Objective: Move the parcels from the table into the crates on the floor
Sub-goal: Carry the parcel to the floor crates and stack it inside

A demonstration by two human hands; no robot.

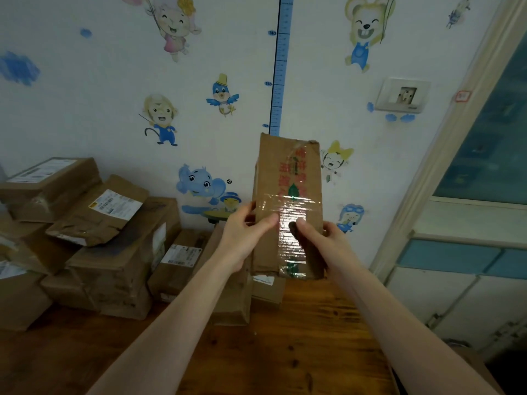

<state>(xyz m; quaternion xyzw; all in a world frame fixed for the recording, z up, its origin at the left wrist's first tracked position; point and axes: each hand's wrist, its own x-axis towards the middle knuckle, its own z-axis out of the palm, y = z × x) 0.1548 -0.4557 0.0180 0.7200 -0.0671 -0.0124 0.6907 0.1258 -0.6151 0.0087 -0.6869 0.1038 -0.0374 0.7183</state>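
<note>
A tall brown cardboard parcel (288, 192), wrapped in clear tape with red and green print, is held upright above the wooden table (285, 346). My left hand (242, 238) grips its left edge with the thumb on the front face. My right hand (322, 243) grips its right side, thumb pressed on the tape. Several more brown parcels (114, 252) with white labels lie stacked on the table's left and back. No crate is in view.
A wall with cartoon stickers and a blue height chart (281, 67) stands right behind the table. A wall socket (403, 95) is at the upper right. A door frame and white cabinet (470, 295) stand to the right of the table edge.
</note>
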